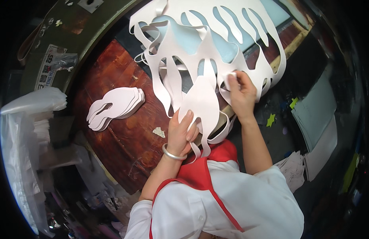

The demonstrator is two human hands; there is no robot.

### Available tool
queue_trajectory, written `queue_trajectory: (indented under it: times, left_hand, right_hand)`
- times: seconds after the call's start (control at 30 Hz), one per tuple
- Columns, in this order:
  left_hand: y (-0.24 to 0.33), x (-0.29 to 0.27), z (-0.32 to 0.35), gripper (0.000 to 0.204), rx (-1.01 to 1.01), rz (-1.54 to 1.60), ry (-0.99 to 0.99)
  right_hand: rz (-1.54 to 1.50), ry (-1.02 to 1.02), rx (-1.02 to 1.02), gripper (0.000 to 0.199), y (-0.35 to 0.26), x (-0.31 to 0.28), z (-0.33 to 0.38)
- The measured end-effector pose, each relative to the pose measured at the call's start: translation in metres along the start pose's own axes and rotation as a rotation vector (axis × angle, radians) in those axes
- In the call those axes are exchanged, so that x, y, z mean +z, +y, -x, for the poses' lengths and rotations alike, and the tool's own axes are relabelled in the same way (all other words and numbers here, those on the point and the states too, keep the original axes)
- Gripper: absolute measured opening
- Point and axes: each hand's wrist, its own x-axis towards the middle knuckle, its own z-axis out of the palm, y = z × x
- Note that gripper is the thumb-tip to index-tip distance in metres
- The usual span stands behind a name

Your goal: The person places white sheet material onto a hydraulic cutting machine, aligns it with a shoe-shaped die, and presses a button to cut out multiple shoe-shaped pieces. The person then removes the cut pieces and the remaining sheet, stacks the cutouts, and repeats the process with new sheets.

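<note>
My left hand [180,133], with a silver bangle at the wrist, is closed on a pale pink cut-out piece [201,97] of soft sheet material. It has a broad rounded body and narrow legs. My right hand [244,93] pinches a bit of the pale pink cut sheet [282,51] at its near edge. Rows of wavy openings run through that sheet, and it drapes in loops over the work surface towards my lap. Left of my hands lies a neat stack of matching pale pink pieces [120,105].
A reddish-brown covered tabletop [124,147] bears a small pale scrap [159,132]. Pale blue board [184,36] shows beneath the sheet. A green machine frame [85,44] stands at the far left. Clear plastic wrapping [23,131] is at left, stacked pale sheets [317,119] at right.
</note>
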Motion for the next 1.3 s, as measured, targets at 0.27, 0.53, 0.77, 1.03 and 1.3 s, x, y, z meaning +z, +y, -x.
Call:
queue_trajectory:
  times: [0.27, 0.53, 0.77, 1.03, 1.3]
  left_hand:
    - [0.001, 0.005, 0.007, 0.026, 0.125, -0.161, -0.026]
    - [-0.017, 0.015, 0.001, 0.034, 0.219, -0.381, -0.001]
    - [-0.014, 0.012, 0.004, 0.027, 0.138, -0.168, 0.038]
    - [-0.013, 0.016, 0.001, 0.029, 0.175, -0.181, 0.052]
    - [-0.005, 0.018, 0.017, 0.018, 0.117, -0.117, 0.065]
  right_hand:
    - [0.387, -0.400, -0.512, 0.022, -0.058, -0.013, 0.005]
    - [0.689, -0.247, -0.599, 0.031, -0.031, 0.021, 0.014]
    - [0.705, -0.096, -0.436, 0.028, -0.022, 0.025, 0.001]
    - [0.743, -0.215, -0.587, 0.028, -0.021, 0.027, 0.018]
    - [0.739, 0.060, -0.456, 0.027, -0.003, 0.025, -0.020]
